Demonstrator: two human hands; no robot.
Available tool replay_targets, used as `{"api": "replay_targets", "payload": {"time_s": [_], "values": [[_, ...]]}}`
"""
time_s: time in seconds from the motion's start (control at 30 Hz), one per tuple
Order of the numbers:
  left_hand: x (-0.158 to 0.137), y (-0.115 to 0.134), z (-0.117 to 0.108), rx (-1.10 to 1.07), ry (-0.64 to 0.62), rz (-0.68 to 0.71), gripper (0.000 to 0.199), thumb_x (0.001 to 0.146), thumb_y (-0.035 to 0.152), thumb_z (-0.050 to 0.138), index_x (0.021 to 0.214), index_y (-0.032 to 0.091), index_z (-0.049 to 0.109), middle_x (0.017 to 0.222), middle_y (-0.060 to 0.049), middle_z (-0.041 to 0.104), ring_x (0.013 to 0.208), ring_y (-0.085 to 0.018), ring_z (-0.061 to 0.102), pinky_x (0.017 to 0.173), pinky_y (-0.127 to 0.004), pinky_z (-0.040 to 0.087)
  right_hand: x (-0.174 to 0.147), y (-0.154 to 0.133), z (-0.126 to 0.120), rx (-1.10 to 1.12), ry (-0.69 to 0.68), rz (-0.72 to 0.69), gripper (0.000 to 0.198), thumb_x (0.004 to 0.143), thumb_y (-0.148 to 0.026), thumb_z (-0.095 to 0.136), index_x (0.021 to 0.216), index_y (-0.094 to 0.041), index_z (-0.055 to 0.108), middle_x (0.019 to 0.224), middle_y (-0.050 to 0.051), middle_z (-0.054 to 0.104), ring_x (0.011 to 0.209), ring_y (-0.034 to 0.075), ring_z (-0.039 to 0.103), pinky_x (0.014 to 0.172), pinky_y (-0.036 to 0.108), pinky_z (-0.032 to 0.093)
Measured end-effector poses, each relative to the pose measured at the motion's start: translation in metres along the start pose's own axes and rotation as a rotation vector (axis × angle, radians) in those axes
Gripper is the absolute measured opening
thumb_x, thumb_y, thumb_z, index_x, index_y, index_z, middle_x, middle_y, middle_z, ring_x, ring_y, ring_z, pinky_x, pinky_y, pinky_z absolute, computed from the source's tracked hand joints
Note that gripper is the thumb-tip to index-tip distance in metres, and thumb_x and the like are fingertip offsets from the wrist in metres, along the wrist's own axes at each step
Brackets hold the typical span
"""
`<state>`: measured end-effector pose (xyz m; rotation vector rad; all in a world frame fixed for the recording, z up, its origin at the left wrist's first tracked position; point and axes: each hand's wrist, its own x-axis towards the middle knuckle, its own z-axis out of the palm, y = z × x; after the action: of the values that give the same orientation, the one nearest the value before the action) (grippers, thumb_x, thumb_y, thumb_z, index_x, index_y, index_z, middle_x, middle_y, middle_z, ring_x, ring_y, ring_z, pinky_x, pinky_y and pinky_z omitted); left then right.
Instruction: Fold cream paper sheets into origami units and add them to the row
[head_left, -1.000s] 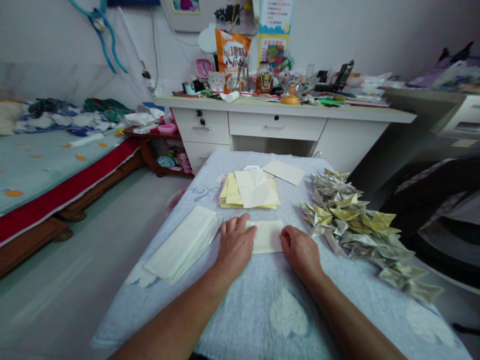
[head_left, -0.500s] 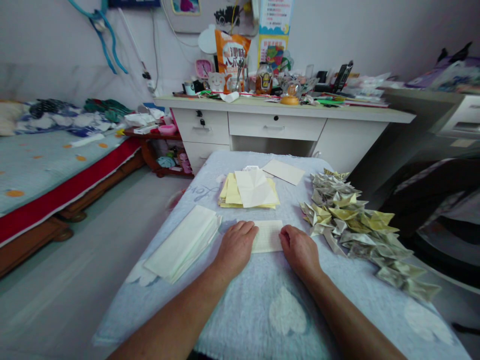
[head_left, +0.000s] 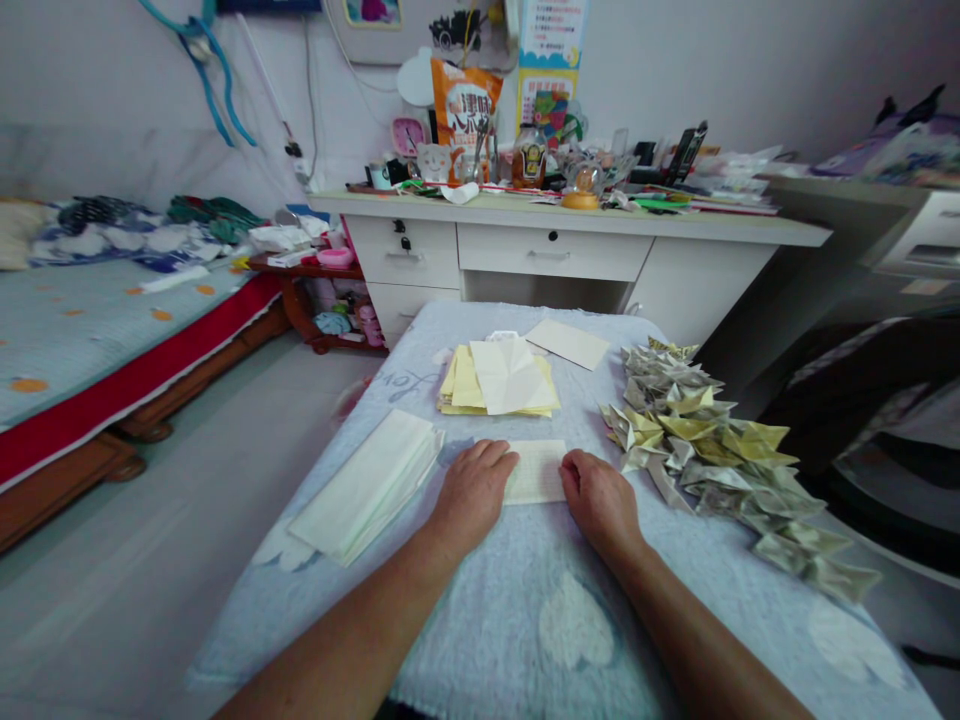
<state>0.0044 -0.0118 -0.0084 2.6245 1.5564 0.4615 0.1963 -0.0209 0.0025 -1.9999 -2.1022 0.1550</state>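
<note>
A small pale-cream sheet of paper [head_left: 536, 472] lies flat on the blue cloth between my two hands. My left hand [head_left: 476, 490] covers its left edge, fingers held together and bent down onto it; the thumb is hidden. At the opposite edge my right hand [head_left: 600, 495] is closed, thumb and curled index finger pinching the paper's side. Just beyond them sits a stack of yellow paper [head_left: 457, 385] with a creased white sheet [head_left: 511, 375] on top. Left of my left hand rests a bundle of long folded white paper [head_left: 367, 485].
Many folded paper pieces [head_left: 712, 440], grey and yellow, are heaped in rows along the right side of the cloth-covered table [head_left: 480, 640]. A cream card [head_left: 568, 343] lies near the far edge. Behind stands a cluttered white desk [head_left: 555, 255]; a bed [head_left: 112, 330] is at left.
</note>
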Motion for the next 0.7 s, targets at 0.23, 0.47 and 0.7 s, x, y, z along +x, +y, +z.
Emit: {"api": "replay_targets", "payload": {"time_s": [0.23,0.47,0.7], "values": [[-0.004,0.01,-0.007,-0.046,0.008,-0.031,0.028,0.086,0.035,0.059,0.111,0.022,0.058,0.121,-0.005,0.057,0.114,-0.025,0.048,0.097,-0.04,0.04,-0.001,0.001,0.002,-0.015,0.042,-0.052,0.014,0.092,-0.022,0.046,0.09,-0.02,0.06,0.088,0.003,0.061,0.08,0.016,0.056,0.064,0.025,0.033],[-0.006,0.015,-0.009,-0.037,-0.013,-0.092,0.038,0.083,0.04,0.062,0.116,0.025,0.053,0.127,-0.005,0.052,0.117,-0.025,0.044,0.098,-0.042,0.037,0.006,-0.004,0.0,-0.064,-0.027,-0.283,0.021,0.089,-0.01,0.045,0.095,-0.021,0.062,0.098,0.005,0.059,0.092,0.019,0.048,0.079,0.029,0.034],[-0.011,0.005,-0.008,-0.064,-0.054,-0.071,0.041,0.087,0.04,0.054,0.125,0.026,0.048,0.137,-0.006,0.046,0.125,-0.026,0.039,0.104,-0.046,0.031,-0.008,-0.027,-0.003,-0.124,-0.008,-0.182,0.034,0.087,-0.046,0.053,0.103,-0.017,0.056,0.104,0.012,0.054,0.096,0.028,0.046,0.08,0.039,0.035]]}}
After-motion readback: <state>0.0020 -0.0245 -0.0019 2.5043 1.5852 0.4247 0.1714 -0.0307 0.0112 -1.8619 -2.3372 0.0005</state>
